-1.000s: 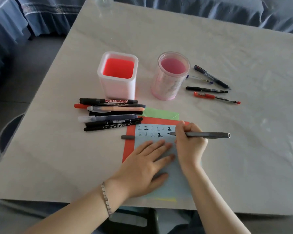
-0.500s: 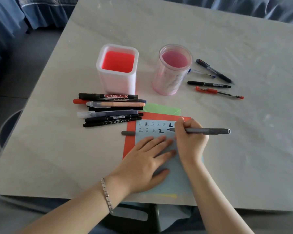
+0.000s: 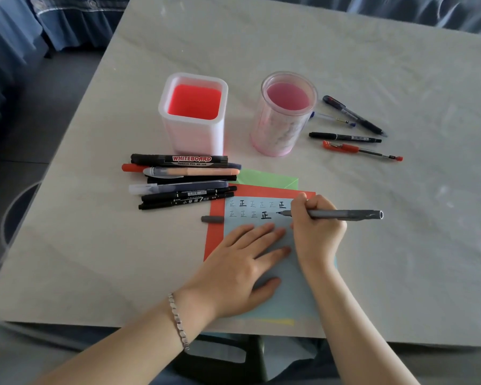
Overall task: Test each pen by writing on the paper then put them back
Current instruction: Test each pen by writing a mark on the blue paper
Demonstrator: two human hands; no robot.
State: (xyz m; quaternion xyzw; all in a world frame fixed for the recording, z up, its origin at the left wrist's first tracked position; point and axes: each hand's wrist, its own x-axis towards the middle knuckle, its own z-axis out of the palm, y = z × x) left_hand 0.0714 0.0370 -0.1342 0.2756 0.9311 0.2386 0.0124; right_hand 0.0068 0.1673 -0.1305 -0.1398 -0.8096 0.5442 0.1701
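Note:
My right hand (image 3: 315,232) grips a grey pen (image 3: 345,214), its tip touching the pale blue paper (image 3: 283,295) just right of the second row of written characters. My left hand (image 3: 242,270) lies flat on the blue paper, fingers spread, pinning it down. The pen's grey cap (image 3: 212,218) rests at the paper's left edge. Red paper (image 3: 215,218) and green paper (image 3: 267,179) lie under the blue sheet. A pile of several markers (image 3: 184,180) sits left of the papers. Several pens (image 3: 353,134) lie at the right of the round holder.
A square white holder with a red inside (image 3: 193,115) and a round clear pink holder (image 3: 283,113) stand behind the papers. The grey table (image 3: 400,245) ends close to my body. Blue fabric (image 3: 53,23) hangs beyond the far left edge.
The pen tip has shifted slightly left and down onto the second row; my left hand stays flat on the paper. The view has tilted a little.

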